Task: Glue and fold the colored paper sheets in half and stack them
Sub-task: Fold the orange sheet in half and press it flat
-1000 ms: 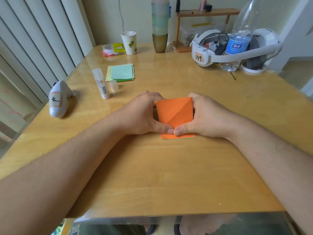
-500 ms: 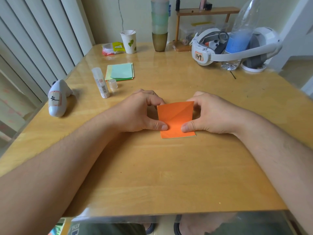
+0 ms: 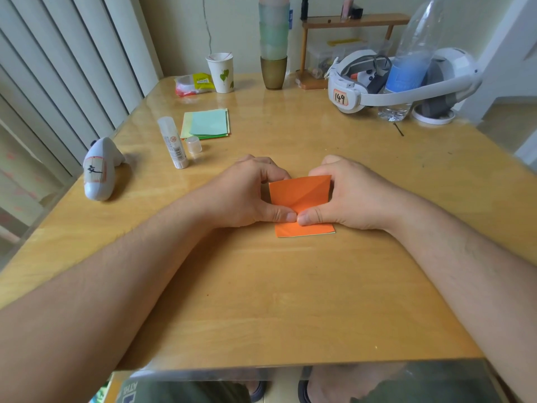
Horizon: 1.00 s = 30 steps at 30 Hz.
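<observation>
A folded orange paper point(image 3: 299, 196) lies flat in the middle of the wooden table point(image 3: 290, 286), with a diagonal crease across it. My left hand point(image 3: 247, 193) grips its left edge and my right hand point(image 3: 345, 193) grips its right edge. Both thumbs press down on the paper and their tips meet near its lower middle; the fingers curl at its far corners. An uncapped glue stick point(image 3: 173, 143) stands at the left with its clear cap point(image 3: 193, 145) beside it. Behind the cap lies a stack of green and yellow sheets point(image 3: 207, 123).
A white controller point(image 3: 98, 168) lies near the left edge. At the back stand a paper cup point(image 3: 220, 72), a snack packet point(image 3: 194, 83), stacked tumblers point(image 3: 273, 42), a small wooden shelf point(image 3: 348, 21), a white headset point(image 3: 401, 82) and a water bottle point(image 3: 409, 59).
Half a second ago my thumbs were apart on the orange paper. They have slid toward each other and now meet at its lower middle. The paper stays in place.
</observation>
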Each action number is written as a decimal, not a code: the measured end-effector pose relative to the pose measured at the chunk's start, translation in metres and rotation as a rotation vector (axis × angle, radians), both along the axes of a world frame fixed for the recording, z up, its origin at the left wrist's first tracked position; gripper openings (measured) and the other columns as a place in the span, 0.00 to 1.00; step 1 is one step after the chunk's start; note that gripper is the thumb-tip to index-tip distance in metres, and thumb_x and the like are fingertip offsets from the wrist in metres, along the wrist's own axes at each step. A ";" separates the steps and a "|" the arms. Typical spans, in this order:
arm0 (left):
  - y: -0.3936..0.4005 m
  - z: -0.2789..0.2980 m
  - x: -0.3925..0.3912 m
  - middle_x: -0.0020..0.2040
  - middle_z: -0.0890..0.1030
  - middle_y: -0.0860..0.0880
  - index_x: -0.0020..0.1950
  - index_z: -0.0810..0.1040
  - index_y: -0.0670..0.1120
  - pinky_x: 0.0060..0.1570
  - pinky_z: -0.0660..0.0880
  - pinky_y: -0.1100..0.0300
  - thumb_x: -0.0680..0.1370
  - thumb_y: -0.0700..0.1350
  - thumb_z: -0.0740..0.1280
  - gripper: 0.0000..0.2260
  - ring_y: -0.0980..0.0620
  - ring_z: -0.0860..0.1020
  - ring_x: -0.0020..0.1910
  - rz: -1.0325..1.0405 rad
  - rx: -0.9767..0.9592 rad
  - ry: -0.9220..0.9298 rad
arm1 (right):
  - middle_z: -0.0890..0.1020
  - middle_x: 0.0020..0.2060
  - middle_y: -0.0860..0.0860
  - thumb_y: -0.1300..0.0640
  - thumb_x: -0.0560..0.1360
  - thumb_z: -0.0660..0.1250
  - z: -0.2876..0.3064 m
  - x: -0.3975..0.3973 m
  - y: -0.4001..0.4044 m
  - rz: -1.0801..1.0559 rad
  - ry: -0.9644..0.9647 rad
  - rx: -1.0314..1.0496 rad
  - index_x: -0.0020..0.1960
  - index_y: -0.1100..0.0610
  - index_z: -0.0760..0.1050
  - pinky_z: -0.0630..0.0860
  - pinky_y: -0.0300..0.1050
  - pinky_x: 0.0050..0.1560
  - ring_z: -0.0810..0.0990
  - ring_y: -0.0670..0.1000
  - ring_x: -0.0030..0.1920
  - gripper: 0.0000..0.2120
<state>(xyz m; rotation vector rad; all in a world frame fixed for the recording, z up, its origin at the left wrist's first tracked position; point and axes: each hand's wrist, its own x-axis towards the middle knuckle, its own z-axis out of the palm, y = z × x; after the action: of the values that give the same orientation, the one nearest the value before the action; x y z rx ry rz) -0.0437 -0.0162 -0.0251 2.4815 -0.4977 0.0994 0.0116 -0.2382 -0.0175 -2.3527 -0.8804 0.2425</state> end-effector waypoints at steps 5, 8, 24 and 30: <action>-0.001 -0.002 0.001 0.50 0.80 0.58 0.42 0.77 0.70 0.59 0.67 0.62 0.67 0.62 0.81 0.14 0.56 0.73 0.55 0.006 0.019 -0.025 | 0.75 0.48 0.48 0.40 0.61 0.85 -0.002 0.001 -0.001 -0.005 -0.012 -0.004 0.39 0.38 0.79 0.69 0.44 0.43 0.75 0.45 0.47 0.16; 0.000 -0.001 -0.001 0.50 0.79 0.59 0.42 0.77 0.72 0.61 0.69 0.61 0.67 0.62 0.81 0.14 0.54 0.74 0.57 0.006 -0.003 -0.016 | 0.74 0.49 0.47 0.42 0.61 0.86 0.001 0.003 -0.007 0.004 0.008 -0.058 0.43 0.41 0.80 0.72 0.44 0.46 0.76 0.44 0.49 0.18; 0.009 0.006 -0.007 0.54 0.79 0.58 0.48 0.80 0.62 0.59 0.72 0.62 0.63 0.58 0.85 0.20 0.58 0.76 0.58 -0.077 -0.033 0.105 | 0.77 0.50 0.41 0.42 0.59 0.84 0.010 0.004 -0.024 0.090 0.110 -0.080 0.46 0.28 0.78 0.76 0.49 0.62 0.77 0.37 0.51 0.22; 0.000 0.003 -0.003 0.51 0.79 0.58 0.46 0.77 0.64 0.60 0.72 0.57 0.66 0.62 0.82 0.16 0.51 0.73 0.59 0.039 0.031 0.026 | 0.79 0.51 0.46 0.40 0.62 0.83 0.001 0.004 -0.010 -0.028 0.046 -0.005 0.47 0.47 0.82 0.79 0.55 0.59 0.80 0.49 0.52 0.20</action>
<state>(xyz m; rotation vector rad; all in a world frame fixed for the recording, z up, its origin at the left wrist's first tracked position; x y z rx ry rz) -0.0465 -0.0159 -0.0224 2.5204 -0.4435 0.0754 0.0157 -0.2484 -0.0169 -2.3526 -0.8253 0.2861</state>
